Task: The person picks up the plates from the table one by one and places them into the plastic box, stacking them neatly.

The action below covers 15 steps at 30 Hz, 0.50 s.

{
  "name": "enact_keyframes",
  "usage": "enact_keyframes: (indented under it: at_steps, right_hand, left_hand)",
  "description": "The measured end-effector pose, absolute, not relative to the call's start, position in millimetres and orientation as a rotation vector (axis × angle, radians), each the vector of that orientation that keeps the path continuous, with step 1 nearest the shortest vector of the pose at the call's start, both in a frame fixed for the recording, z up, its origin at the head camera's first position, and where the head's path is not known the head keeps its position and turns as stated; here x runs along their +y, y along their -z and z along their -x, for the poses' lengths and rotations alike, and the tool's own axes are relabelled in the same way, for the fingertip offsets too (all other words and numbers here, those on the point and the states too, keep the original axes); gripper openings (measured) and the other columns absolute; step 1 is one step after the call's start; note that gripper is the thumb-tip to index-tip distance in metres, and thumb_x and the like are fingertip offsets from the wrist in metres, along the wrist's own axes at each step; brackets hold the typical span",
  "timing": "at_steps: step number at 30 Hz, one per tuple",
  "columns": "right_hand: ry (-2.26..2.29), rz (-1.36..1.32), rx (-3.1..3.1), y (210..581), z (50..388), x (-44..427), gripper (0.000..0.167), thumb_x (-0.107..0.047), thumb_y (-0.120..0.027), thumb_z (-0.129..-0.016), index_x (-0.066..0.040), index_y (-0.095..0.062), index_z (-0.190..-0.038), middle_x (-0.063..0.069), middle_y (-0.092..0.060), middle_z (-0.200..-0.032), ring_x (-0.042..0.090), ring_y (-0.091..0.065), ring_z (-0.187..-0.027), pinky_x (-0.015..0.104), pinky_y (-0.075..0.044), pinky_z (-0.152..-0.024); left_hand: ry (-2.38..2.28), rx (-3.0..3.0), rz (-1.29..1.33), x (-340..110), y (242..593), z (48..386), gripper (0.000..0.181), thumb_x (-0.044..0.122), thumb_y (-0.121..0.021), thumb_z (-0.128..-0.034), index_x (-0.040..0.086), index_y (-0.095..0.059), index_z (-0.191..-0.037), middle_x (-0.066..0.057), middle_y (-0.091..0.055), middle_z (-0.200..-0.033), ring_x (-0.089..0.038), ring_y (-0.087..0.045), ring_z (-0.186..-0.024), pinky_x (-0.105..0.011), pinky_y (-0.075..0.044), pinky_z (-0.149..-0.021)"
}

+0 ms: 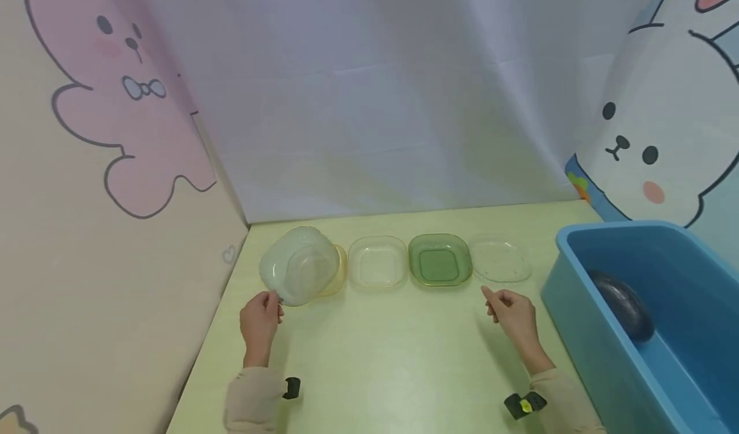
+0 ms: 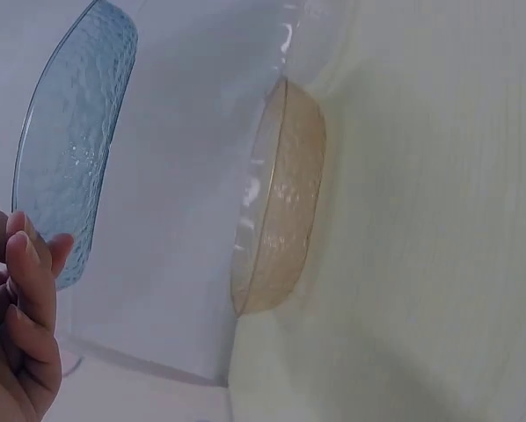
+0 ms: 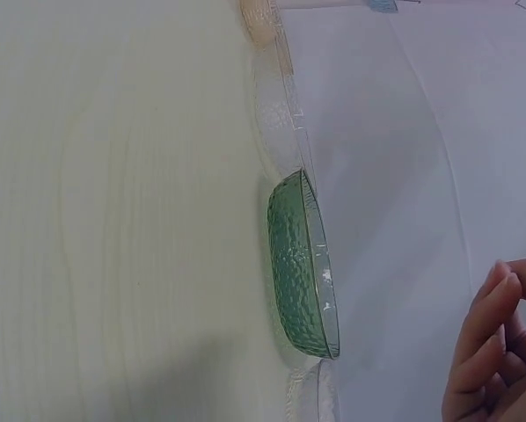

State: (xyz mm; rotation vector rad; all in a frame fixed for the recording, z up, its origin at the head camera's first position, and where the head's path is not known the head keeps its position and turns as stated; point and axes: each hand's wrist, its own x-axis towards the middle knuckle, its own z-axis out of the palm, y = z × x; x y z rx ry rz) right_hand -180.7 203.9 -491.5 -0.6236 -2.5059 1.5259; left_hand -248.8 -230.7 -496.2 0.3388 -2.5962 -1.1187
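Note:
My left hand point(image 1: 261, 322) pinches the rim of a clear bluish bowl point(image 2: 74, 132), which it holds up off the table at the left. Behind and partly under that bowl sits an amber bowl point(image 2: 285, 202) on the table. To its right a clear bowl point(image 1: 378, 262), a green bowl point(image 1: 441, 261) and another clear bowl point(image 1: 501, 261) stand in a row. My right hand point(image 1: 514, 315) hovers in front of the rightmost clear bowl, fingers curled in with thumb and fingertips close together; nothing shows between them.
A large blue bin point(image 1: 603, 331) stands at the right, with a dark rounded object point(image 1: 622, 306) inside it. The pale table point(image 1: 392, 363) ends at a white cloth backdrop point(image 1: 392, 113). A wall point(image 1: 115, 293) runs along the left side.

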Motion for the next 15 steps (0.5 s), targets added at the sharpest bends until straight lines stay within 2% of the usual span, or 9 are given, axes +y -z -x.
enact_keyframes:
  at_steps: [4,7,10,15]
  right_hand:
    - [-1.525,0.616,-2.518,491,181,202,0.05,-0.05,-0.058,-0.085,-0.001,-0.063,-0.075,0.001,-0.06,-0.058,0.016,-0.054,-0.053,0.025,-0.036,-0.048]
    - [-1.524,0.617,-2.539,490,181,199,0.049,-0.049,-0.057,-0.086,-0.002,-0.063,-0.075,-0.002,-0.058,-0.057,0.013,-0.052,-0.053,0.025,-0.037,-0.049]
    - [-1.557,0.587,-2.56,490,182,195,0.047,-0.046,-0.055,-0.088,-0.001,-0.063,-0.076,-0.006,-0.055,-0.056,0.008,-0.05,-0.051,0.024,-0.038,-0.049]
    - [-1.673,0.471,-2.578,490,184,185,0.048,-0.039,-0.048,-0.094,0.005,-0.063,-0.081,-0.005,-0.055,-0.057,0.006,-0.049,-0.049,0.022,-0.038,-0.049]
  left_hand:
    - [1.143,-2.582,-0.166,-207,493,241,0.033,0.017,-0.045,-0.0896,0.008,-0.055,-0.06,0.003,-0.052,-0.047,-0.008,-0.046,-0.04,-0.024,-0.033,-0.044]
    - [1.161,-2.55,-0.039,-187,493,233,0.031,0.016,-0.049,-0.0885,0.01,-0.056,-0.059,0.004,-0.051,-0.045,-0.004,-0.045,-0.038,-0.022,-0.033,-0.042]
    - [1.11,-2.505,0.126,-167,497,225,0.03,0.014,-0.053,-0.0868,0.012,-0.055,-0.057,0.006,-0.05,-0.044,0.003,-0.039,-0.038,-0.019,-0.031,-0.041]
    - [0.981,-2.427,0.412,-134,511,213,0.03,0.01,-0.059,-0.083,0.016,-0.05,-0.054,0.01,-0.046,-0.042,0.009,-0.029,-0.041,-0.011,-0.024,-0.041]
